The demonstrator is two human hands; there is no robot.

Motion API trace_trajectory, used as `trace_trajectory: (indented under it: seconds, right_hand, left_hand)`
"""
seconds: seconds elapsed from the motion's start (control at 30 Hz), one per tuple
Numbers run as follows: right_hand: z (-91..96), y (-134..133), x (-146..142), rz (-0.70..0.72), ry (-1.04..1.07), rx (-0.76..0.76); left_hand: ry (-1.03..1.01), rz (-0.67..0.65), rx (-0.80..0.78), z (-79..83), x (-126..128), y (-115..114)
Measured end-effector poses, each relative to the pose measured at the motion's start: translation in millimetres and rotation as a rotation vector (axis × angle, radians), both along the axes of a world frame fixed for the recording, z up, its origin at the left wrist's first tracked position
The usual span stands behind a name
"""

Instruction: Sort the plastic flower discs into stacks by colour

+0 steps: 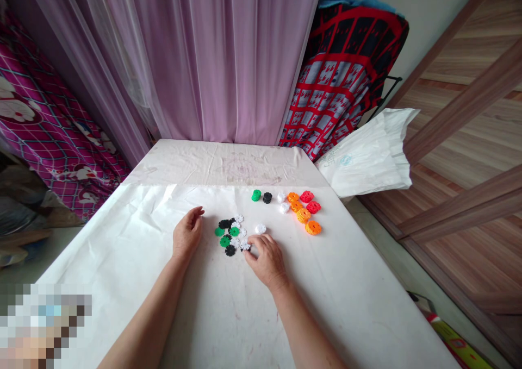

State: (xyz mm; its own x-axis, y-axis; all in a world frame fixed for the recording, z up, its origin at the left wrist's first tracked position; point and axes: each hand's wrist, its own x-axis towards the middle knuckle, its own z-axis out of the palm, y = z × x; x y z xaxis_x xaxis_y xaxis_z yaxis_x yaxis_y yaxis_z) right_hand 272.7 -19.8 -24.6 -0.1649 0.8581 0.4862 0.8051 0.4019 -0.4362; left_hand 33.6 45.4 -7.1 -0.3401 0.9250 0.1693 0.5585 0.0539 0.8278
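Between thumb and fingers, my right hand pinches a white notched plastic disc, a snowflake-type building piece, at the right edge of a loose pile. That pile mixes green discs, black discs and white discs, some overlapping. My left hand rests on the table left of the pile, its fingers loosely curled with nothing seen in them. Just beyond my right fingers stands a small white stack.
Farther back on the white-covered table are a green stack, a black stack, white stacks, several orange stacks and red stacks. A white bag hangs at the right edge. Purple curtains hang behind.
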Motion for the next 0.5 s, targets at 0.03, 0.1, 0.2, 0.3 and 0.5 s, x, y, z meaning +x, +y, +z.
trace_trajectory:
  seconds: [0.03,0.1,0.2,0.3,0.5]
  right_hand:
    - [-0.5,0.6,-0.7,0.003,-0.001,-0.004]
    - [-1.4,1.6,-1.9,0.01,-0.004,-0.001]
    - [-1.9,2.4,-2.6,0.013,-0.023,0.018]
    - [-0.4,2.3,-2.5,0.011,-0.037,0.025]
    - [4.1,1.6,-4.1,0.06,-0.016,0.002]
  left_hand:
    - [-0.002,0.001,0.002,0.1,0.1,0.1]
    - [-0.002,0.004,-0.001,0.4,0.2,0.1]
    - [0.001,0.003,-0.006,0.9,0.2,-0.1]
    - [0.008,0.0,-0.022,0.4,-0.1,-0.2]
    - [0.014,0.007,-0.029,-1.2,-0.7,0.2]
